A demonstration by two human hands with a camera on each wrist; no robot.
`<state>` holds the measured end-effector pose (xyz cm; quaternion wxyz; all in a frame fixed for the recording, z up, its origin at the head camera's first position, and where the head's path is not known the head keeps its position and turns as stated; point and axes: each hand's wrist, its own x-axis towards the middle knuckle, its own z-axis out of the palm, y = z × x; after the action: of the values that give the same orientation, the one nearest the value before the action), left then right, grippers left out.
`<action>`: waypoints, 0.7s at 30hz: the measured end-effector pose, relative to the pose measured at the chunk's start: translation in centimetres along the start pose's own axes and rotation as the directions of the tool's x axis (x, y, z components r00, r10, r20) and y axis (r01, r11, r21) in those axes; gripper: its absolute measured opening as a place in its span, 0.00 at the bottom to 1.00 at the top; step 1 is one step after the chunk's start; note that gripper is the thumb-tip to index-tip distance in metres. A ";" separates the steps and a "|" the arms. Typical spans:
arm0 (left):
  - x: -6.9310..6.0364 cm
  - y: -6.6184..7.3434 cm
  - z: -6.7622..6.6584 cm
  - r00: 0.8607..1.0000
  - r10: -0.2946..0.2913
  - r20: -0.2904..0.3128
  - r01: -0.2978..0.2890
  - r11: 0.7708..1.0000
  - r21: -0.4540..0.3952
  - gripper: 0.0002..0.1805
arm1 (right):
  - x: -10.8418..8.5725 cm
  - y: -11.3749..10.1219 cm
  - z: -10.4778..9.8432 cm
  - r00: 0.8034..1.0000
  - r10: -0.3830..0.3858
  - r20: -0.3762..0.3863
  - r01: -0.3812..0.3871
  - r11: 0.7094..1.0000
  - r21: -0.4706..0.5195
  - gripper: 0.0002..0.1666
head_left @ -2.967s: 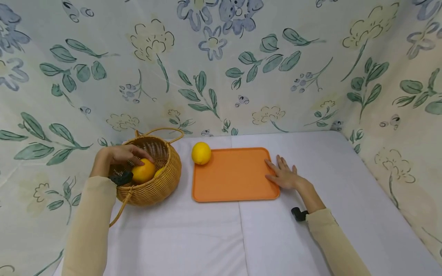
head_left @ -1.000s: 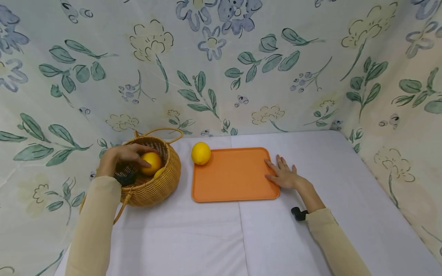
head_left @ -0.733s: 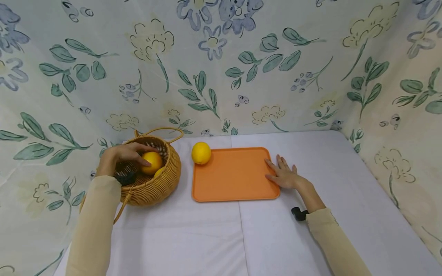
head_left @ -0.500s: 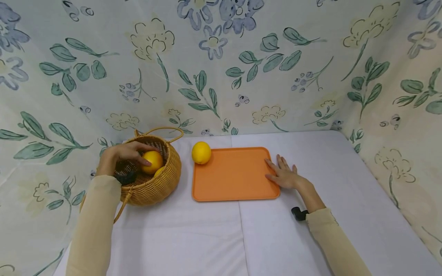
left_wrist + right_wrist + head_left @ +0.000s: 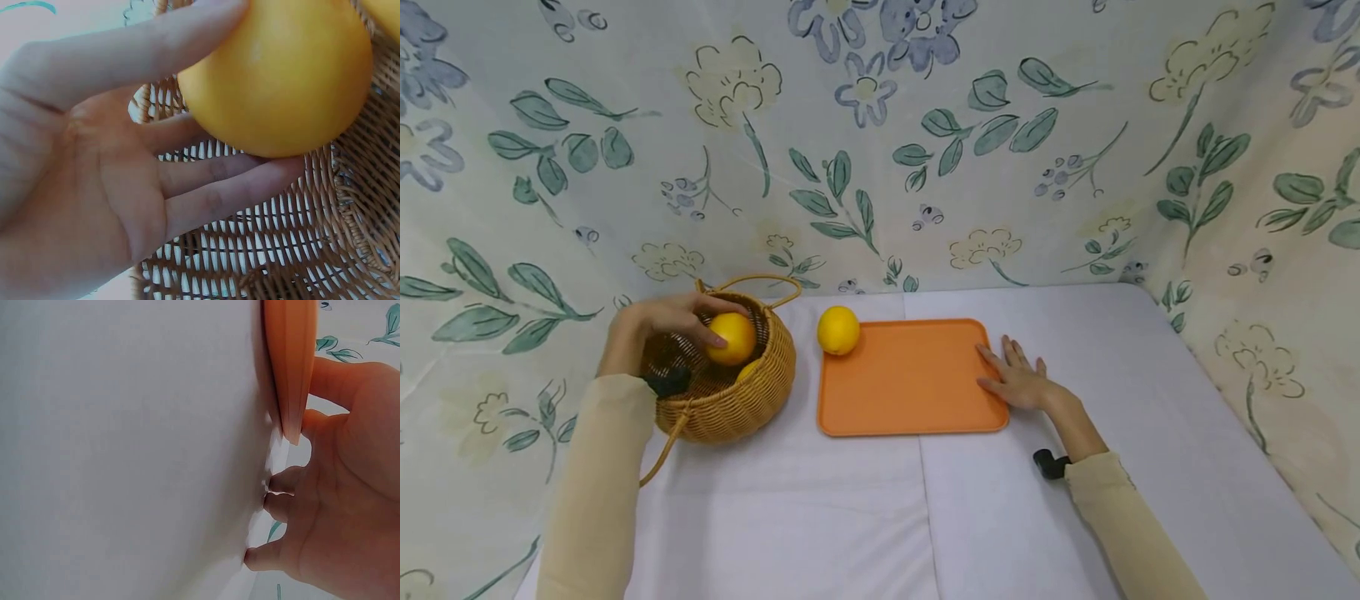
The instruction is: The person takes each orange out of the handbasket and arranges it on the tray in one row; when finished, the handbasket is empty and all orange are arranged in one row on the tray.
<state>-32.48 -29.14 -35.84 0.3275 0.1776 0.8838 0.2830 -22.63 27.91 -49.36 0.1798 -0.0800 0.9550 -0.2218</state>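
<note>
At the left, a wicker basket (image 5: 737, 412) stands with its opening towards me. My left hand (image 5: 658, 325) reaches over its rim and holds an orange (image 5: 732, 339) between thumb and fingers, at the basket's mouth. In the left wrist view the orange (image 5: 281, 81) fills the top, with fingertips beneath it. Part of another yellow fruit (image 5: 747, 371) shows lower in the basket. A lemon (image 5: 838, 331) sits at the back left corner of an orange tray (image 5: 913, 379). My right hand (image 5: 1021, 381) rests with spread fingers on the tray's right edge and the cloth.
White cloth (image 5: 790, 517) covers the table. A floral curtain (image 5: 865, 167) hangs close behind and along the sides. The basket has two looped handles, one at the back (image 5: 767, 277) and one at the front (image 5: 662, 457).
Three seconds ago the orange was further left in the basket; my left hand shifted it right, and has since raised it slightly. My right hand, tray and lemon have stayed put.
</note>
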 end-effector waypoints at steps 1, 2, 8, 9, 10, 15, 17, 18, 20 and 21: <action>-0.2 0.2 -0.1 1.000 -0.009 -0.007 0.009 1.000 0.004 0.38 | 0.0 0.0 0.0 1.000 -0.001 0.001 0.001 1.000 0.001 0.44; -0.4 0.3 -0.2 1.000 -0.012 -0.006 0.012 1.000 0.002 0.38 | 0.0 0.0 0.0 1.000 -0.001 0.001 0.001 1.000 0.000 0.44; -1.4 1.1 -1.0 0.999 0.045 -0.025 -0.045 0.999 0.016 0.37 | -0.1 0.0 0.0 1.000 -0.002 -0.003 0.002 1.000 0.008 0.44; -1.6 1.3 -1.1 0.997 0.058 -0.046 -0.058 0.998 0.015 0.37 | -0.1 0.0 0.0 1.000 -0.003 -0.004 0.003 1.000 0.010 0.44; -1.8 1.4 -1.2 0.995 0.071 -0.063 -0.071 0.997 0.007 0.37 | -0.2 0.0 0.0 1.000 -0.002 -0.004 0.002 1.000 0.010 0.44; -2.8 2.8 -1.5 0.979 0.149 -0.142 -0.154 0.988 -0.026 0.36 | -0.2 -0.2 0.0 1.000 0.002 -0.002 -0.002 1.000 0.016 0.44; -2.9 3.4 -1.6 0.970 0.179 -0.164 -0.187 0.982 -0.033 0.36 | -0.2 -0.2 0.0 1.000 0.006 -0.002 -0.006 1.000 0.012 0.44; -2.9 3.8 -1.6 0.964 0.203 -0.172 -0.212 0.977 -0.033 0.36 | -0.3 -0.2 0.0 1.000 0.007 -0.002 -0.007 1.000 0.010 0.43; -2.8 4.5 -1.5 0.946 0.253 -0.201 -0.264 0.964 -0.027 0.36 | -0.3 -0.2 0.0 1.000 0.008 -0.003 -0.008 1.000 0.007 0.43; -2.7 4.9 -1.4 0.934 0.279 -0.222 -0.291 0.956 -0.021 0.36 | -0.2 -0.2 0.0 1.000 0.007 -0.002 -0.007 1.000 0.007 0.43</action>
<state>-30.88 -27.24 -30.66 0.1893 0.2631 0.8711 0.3690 -22.40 27.77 -49.14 0.1798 -0.0756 0.9548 -0.2243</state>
